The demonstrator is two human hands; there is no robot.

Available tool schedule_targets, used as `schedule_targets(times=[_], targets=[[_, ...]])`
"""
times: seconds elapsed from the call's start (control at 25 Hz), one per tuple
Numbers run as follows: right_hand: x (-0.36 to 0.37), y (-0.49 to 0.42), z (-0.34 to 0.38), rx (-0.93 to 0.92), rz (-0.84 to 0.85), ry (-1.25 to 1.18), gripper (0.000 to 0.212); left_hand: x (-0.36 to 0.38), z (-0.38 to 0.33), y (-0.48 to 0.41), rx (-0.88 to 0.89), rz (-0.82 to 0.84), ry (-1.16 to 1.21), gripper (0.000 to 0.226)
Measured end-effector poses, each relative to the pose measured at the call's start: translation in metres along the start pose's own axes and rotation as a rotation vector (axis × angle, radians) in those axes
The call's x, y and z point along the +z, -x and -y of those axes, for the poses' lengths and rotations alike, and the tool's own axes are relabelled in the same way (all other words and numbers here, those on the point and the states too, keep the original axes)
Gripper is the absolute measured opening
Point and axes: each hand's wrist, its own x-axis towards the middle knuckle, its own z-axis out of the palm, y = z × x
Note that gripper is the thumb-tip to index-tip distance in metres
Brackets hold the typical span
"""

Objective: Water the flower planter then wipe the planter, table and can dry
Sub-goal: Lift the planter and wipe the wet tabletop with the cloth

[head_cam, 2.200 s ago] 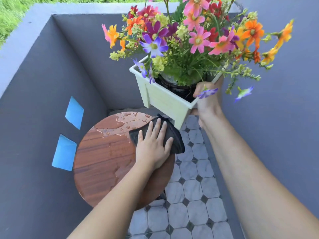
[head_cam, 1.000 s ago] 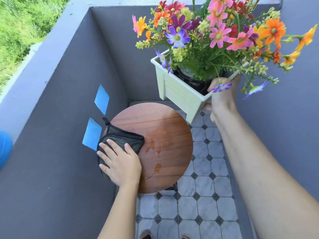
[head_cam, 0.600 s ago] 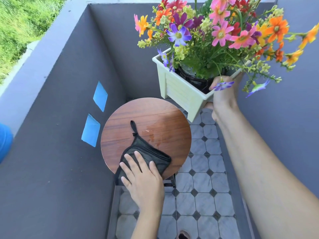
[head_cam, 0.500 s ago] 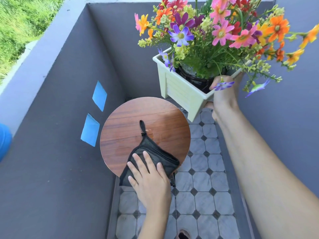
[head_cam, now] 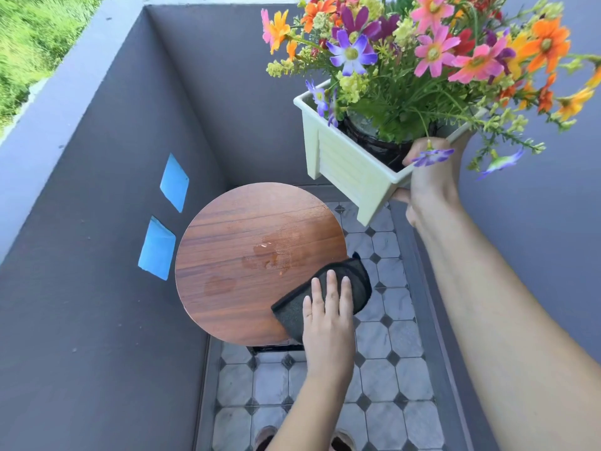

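My right hand (head_cam: 429, 180) grips the near corner of a pale green planter (head_cam: 344, 164) full of colourful flowers and holds it up in the air, right of and above the round wooden table (head_cam: 240, 242). My left hand (head_cam: 328, 317) lies flat, fingers spread, on a dark cloth (head_cam: 357, 281) at the table's near right edge; part of the cloth hangs past the rim. Damp patches and small drops remain near the middle of the tabletop. No watering can is in view.
Dark grey walls (head_cam: 97, 288) close in on the left, back and right. Two blue tape squares (head_cam: 174, 182) are stuck on the left wall. A grey-and-white tiled floor (head_cam: 383, 379) lies below, with my shoe tips at the bottom edge. Grass (head_cam: 29, 37) shows beyond the wall.
My left hand has slid the cloth from the table's near edge over to its near right edge. The big puddle from earlier is reduced to faint damp marks. The planter stays lifted.
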Motion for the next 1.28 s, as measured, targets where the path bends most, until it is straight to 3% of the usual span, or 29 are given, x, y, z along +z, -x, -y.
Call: schedule_targets(times=[0.08, 0.16, 0.28, 0.36, 0.44, 0.52, 0.68, 0.8, 0.88, 0.96, 1.04, 1.12, 1.2, 1.28], targets=[[-0.002, -0.003, 0.002, 0.005, -0.027, -0.010, 0.037, -0.015, -0.006, -0.011, -0.010, 0.006, 0.157, 0.068], [-0.002, -0.005, 0.005, 0.008, -0.047, -0.019, 0.035, -0.037, -0.011, -0.023, -0.130, 0.018, 0.448, 0.052], [-0.003, -0.005, 0.008, 0.003, -0.059, -0.015, 0.031, -0.063, -0.006, -0.041, -0.506, 0.182, 1.308, 0.024], [-0.002, -0.005, 0.008, -0.007, -0.054, -0.028, 0.028, -0.073, 0.010, -0.050, -0.678, 0.294, 1.838, 0.032], [-0.003, -0.005, 0.008, -0.004, -0.055, -0.042, 0.027, -0.082, 0.029, -0.056, -0.776, 0.476, 2.036, 0.054], [-0.004, -0.005, 0.006, -0.008, -0.074, -0.055, 0.028, -0.092, 0.046, -0.060, -0.810, 0.612, 1.877, 0.060], [-0.004, -0.006, 0.004, 0.017, -0.078, -0.032, 0.029, -0.099, 0.063, -0.071, -0.809, 0.450, 1.274, 0.042], [-0.002, -0.004, 0.002, 0.020, -0.073, -0.028, 0.023, -0.111, 0.056, -0.073, -0.713, 0.495, 1.176, 0.022], [-0.001, -0.001, 0.001, 0.009, -0.079, -0.028, 0.019, -0.121, 0.053, -0.074, -0.653, 0.586, 1.163, 0.020], [-0.002, 0.001, 0.002, 0.006, -0.086, -0.044, 0.013, -0.124, 0.060, -0.083, -0.559, 0.589, 0.876, 0.015], [-0.003, -0.002, 0.001, 0.015, -0.073, -0.032, 0.017, -0.118, 0.073, -0.090, -0.416, 0.485, 0.378, 0.020], [-0.004, -0.005, 0.000, 0.027, -0.071, -0.028, 0.022, -0.110, 0.077, -0.084, -0.311, 0.273, 0.016, 0.044], [-0.004, -0.005, 0.001, 0.008, -0.095, -0.042, 0.014, -0.100, 0.074, -0.074, -0.115, -0.021, -0.014, 0.045], [-0.004, -0.005, 0.002, -0.005, -0.094, -0.036, 0.011, -0.088, 0.075, -0.066, 0.145, -0.081, 0.001, 0.039]])
